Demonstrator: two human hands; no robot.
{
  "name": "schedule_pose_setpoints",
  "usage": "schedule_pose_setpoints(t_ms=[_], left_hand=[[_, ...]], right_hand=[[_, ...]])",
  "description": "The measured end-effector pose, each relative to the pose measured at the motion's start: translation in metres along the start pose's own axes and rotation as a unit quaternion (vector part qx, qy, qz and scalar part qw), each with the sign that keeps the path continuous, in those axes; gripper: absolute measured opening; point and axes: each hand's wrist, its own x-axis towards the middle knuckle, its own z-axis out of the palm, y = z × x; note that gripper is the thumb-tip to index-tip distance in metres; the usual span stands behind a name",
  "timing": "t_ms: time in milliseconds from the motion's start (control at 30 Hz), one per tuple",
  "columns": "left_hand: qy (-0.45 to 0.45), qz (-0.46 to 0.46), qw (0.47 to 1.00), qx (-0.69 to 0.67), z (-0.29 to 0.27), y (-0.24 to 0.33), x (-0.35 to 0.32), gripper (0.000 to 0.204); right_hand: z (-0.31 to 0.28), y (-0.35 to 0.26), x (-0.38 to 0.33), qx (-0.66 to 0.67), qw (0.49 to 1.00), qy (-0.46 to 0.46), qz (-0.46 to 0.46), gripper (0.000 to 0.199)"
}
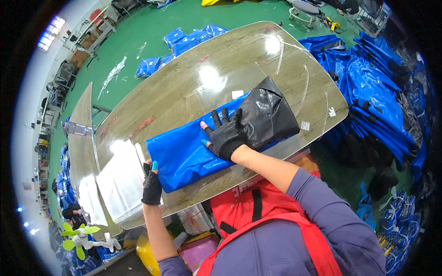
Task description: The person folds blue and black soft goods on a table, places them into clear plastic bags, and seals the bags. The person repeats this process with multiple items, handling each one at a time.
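Note:
A folded blue tarpaulin [179, 156] lies slantwise across the table, with a dark grey folded part [269, 110] at its right end. My right hand [225, 133], in a black dotted glove with some fingertips bare or covered in colour, is spread flat on it near where blue meets grey. At the tarpaulin's left edge is my left hand [152, 184], gloved alike, its blue-tipped thumb against the edge and its fingers drawn close. Those fingers are partly hidden. Beside that hand lies a stack of clear plastic bags [120, 181].
The wood-patterned table [179, 99] has a rounded right end and holds small white labels [305, 125]. Blue packs [191, 41] lie on the green floor beyond it. Blue tarpaulins [368, 87] are heaped at the right. A small green-bladed fan [78, 239] stands at the lower left.

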Motion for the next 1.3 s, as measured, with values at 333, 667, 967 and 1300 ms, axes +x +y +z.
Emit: schedule_pose_setpoints(t_ms=[333,667,967,1300], left_hand=[[-0.146,0.045,0.973,-0.175,0.106,0.085,-0.044,0.07],[-0.172,0.583,0.653,0.452,0.33,0.049,-0.041,0.052],[-0.213,0.52,0.591,0.579,0.34,0.001,0.004,0.058],[-0.273,0.457,0.719,0.447,0.341,0.02,0.039,0.064]], right_hand=[[0.002,0.044,-0.09,0.116,0.945,0.252,-0.173,0.033],[0.045,0.072,-0.093,0.353,0.895,0.192,-0.195,0.041],[-0.095,0.088,-0.13,0.15,0.948,-0.256,-0.119,0.036],[-0.037,0.182,-0.092,0.125,0.934,0.289,-0.172,0.094]])
